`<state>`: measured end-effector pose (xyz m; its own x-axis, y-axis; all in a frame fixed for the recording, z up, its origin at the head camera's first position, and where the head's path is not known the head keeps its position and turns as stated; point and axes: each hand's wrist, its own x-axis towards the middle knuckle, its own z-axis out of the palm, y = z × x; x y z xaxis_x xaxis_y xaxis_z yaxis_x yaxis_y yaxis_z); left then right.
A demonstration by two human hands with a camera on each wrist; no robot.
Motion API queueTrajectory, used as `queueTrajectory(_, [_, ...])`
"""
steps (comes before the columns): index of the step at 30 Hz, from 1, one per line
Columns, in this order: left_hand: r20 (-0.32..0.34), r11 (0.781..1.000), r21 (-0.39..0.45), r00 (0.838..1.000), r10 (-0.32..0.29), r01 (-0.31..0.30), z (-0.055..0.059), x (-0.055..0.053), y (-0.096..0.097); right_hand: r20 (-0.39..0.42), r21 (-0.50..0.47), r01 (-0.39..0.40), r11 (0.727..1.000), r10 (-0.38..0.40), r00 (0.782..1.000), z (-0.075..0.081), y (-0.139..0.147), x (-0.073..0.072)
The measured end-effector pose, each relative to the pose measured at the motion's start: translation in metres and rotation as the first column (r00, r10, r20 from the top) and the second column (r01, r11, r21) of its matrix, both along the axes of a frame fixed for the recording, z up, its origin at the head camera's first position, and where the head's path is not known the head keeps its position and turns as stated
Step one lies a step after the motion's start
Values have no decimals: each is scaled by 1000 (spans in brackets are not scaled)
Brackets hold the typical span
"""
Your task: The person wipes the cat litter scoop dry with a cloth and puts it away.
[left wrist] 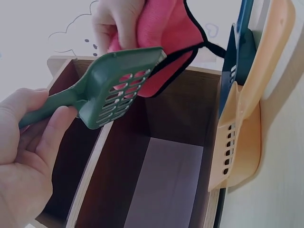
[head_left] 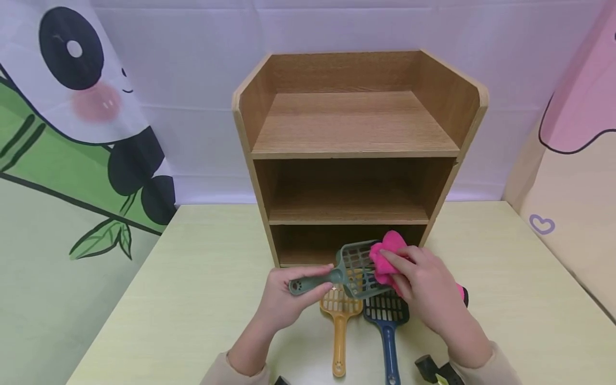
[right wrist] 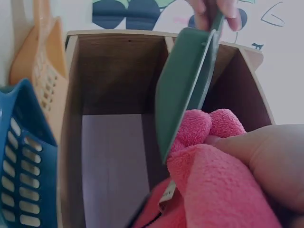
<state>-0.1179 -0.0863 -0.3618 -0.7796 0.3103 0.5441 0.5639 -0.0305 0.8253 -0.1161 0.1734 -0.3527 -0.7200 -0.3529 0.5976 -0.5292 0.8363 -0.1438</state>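
Observation:
A green slotted litter scoop (head_left: 358, 262) is held up in front of the shelf's lowest level. My left hand (head_left: 289, 294) pinches its handle (left wrist: 54, 105) between thumb and fingers. My right hand (head_left: 428, 283) grips a bunched pink cloth (head_left: 387, 256) with black edging and presses it against the scoop's far end. In the right wrist view, the cloth (right wrist: 213, 175) meets the rim of the scoop (right wrist: 178, 85). Below them on the table lie a yellow-orange scoop (head_left: 339, 331) and a dark blue scoop (head_left: 389, 342), side by side, handles toward me.
A wooden shelf unit (head_left: 356, 152) with three levels stands at the back of the pale table (head_left: 216, 299). Near my right sleeve lies a small dark object (head_left: 435, 369), partly cut off. Printed cartoon fabric (head_left: 192, 80) hangs behind.

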Motion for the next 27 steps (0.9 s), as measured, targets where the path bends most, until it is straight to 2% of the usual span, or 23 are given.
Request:
queueTrajectory(5, [-25, 1000, -28, 1000, 8, -9, -1, -1, 5, -27, -48, -68, 997, 67, 997, 3, -2, 7])
queueTrajectory(9, [-108, 999, -39, 994, -25, 21, -3, 0, 12, -32, -31, -128, 991, 127, 991, 2, -10, 11])
queueTrajectory(13, [-223, 997, -63, 974, -48, 34, -4, 0, 17, -35, -1, -127, 992, 127, 991, -3, -15, 11])
queueTrajectory(15, [-244, 997, -71, 969, -41, 24, -4, 1, 19, -32, 8, -116, 993, 116, 993, -6, -15, 9])
queueTrajectory(22, [-212, 1000, -18, 977, -27, 24, -4, 2, 18, -4, 23, -62, 998, 62, 998, -9, -8, 3])
queueTrajectory(27, [-198, 1000, 12, 980, 6, -4, -4, 3, 11, 38, 17, -39, 999, 39, 999, -8, -3, -1])
